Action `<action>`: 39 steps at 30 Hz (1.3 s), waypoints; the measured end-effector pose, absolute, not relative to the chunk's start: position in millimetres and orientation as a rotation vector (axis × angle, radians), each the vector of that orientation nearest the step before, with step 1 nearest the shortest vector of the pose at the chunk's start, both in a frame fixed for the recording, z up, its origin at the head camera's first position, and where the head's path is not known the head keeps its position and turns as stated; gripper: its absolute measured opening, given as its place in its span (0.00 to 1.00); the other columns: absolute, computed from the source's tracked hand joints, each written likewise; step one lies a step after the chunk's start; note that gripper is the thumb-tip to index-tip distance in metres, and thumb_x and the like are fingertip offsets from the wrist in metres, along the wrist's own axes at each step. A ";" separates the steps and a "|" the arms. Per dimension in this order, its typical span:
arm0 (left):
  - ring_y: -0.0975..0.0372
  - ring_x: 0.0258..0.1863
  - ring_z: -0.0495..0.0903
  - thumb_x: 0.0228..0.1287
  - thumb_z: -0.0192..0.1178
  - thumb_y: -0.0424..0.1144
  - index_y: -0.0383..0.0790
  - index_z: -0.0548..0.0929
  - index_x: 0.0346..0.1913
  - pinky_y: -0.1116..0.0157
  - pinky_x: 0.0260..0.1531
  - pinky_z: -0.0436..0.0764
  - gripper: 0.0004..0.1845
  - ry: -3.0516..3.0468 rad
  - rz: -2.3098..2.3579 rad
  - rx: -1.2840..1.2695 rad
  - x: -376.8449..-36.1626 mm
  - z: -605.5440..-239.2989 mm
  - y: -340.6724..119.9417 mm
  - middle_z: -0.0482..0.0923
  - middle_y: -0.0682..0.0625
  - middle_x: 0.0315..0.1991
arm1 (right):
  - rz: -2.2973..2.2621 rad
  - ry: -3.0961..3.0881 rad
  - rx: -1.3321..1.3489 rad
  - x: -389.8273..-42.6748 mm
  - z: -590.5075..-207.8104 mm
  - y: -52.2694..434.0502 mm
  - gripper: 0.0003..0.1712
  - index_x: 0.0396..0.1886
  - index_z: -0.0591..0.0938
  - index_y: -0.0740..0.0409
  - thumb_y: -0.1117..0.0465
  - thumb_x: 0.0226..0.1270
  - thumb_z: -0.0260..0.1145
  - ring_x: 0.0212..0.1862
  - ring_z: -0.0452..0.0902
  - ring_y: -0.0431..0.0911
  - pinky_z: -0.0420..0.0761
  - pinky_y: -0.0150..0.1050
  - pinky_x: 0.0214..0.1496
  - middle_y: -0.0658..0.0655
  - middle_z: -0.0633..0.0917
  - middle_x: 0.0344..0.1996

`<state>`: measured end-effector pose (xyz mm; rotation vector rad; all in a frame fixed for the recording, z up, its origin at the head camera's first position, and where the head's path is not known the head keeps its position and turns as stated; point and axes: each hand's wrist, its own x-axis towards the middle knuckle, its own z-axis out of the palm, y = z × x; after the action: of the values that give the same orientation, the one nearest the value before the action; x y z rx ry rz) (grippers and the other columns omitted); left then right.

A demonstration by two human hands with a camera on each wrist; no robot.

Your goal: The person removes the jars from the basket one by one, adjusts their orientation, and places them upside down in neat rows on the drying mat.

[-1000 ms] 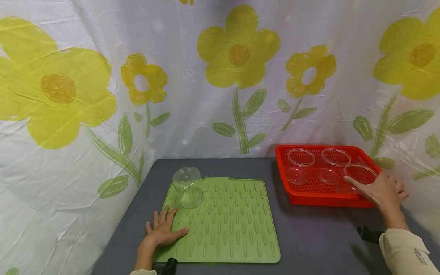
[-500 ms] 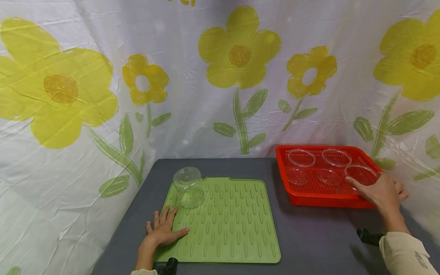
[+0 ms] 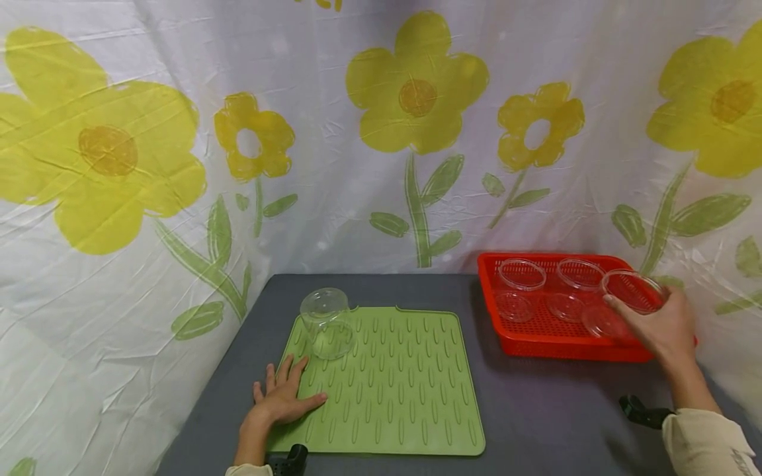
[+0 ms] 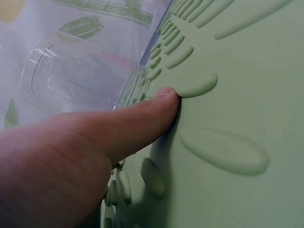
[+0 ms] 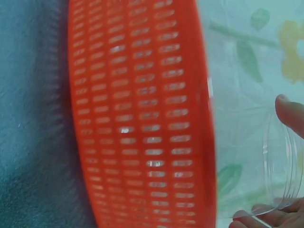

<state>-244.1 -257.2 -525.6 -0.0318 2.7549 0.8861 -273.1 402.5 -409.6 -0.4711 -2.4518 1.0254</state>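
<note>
Clear plastic is rising at the far right corner of the counter (image 3: 548, 413): the right grip (image 3: 669, 324) is pinching a held cup (image 3: 626, 301) near its top, thumb on one side and fingers on the other. That cup is now sitting higher than it was half a second ago, showing more of its base above the red basket (image 3: 518, 347), so a lift out of the basket is probably beginning. Whether the base is touching the basket floor, I cannot tell. Fingers spread, the left grip (image 3: 282, 400) is resting on the left edge of the green mat (image 3: 393, 396), holding nothing. Four cups are showing: the held one, two standing cups (image 3: 520, 291) in the basket toward its left edge, and a mat cup (image 3: 326, 325), apparently facing mouth-down, at the mat's far left corner. One basket and one mat are lying on the counter.
</note>
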 end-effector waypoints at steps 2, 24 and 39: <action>0.29 0.78 0.24 0.49 0.65 0.78 0.45 0.54 0.82 0.23 0.65 0.25 0.64 2.755 0.889 -0.030 -243.8 -525.6 -257.2 0.33 0.35 0.83 | 1.037 -2.450 -0.470 -270.4 -405.4 400.7 0.61 0.78 0.51 0.75 0.39 0.64 0.68 0.70 0.58 0.77 0.61 0.73 0.70 0.83 0.59 0.72; 0.28 0.77 0.24 0.50 0.66 0.76 0.43 0.55 0.81 0.22 0.64 0.26 0.63 2.745 0.903 -0.016 -244.6 -519.8 -255.8 0.33 0.33 0.82 | 1.094 -2.463 -0.345 -237.5 -360.4 372.4 0.64 0.82 0.43 0.66 0.39 0.65 0.69 0.77 0.51 0.74 0.58 0.73 0.72 0.77 0.53 0.78; 0.23 0.75 0.37 0.66 0.64 0.59 0.36 0.56 0.79 0.20 0.65 0.41 0.49 2.834 0.959 -0.023 -234.3 -491.4 -245.7 0.44 0.27 0.80 | 0.877 -2.495 -0.152 -226.9 -355.3 349.4 0.61 0.78 0.54 0.74 0.41 0.61 0.74 0.65 0.63 0.76 0.66 0.75 0.62 0.82 0.67 0.68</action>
<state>-234.3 -245.7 -491.4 -0.0232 2.8338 0.9588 -226.9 349.4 -355.3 -0.1520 -2.4954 0.8772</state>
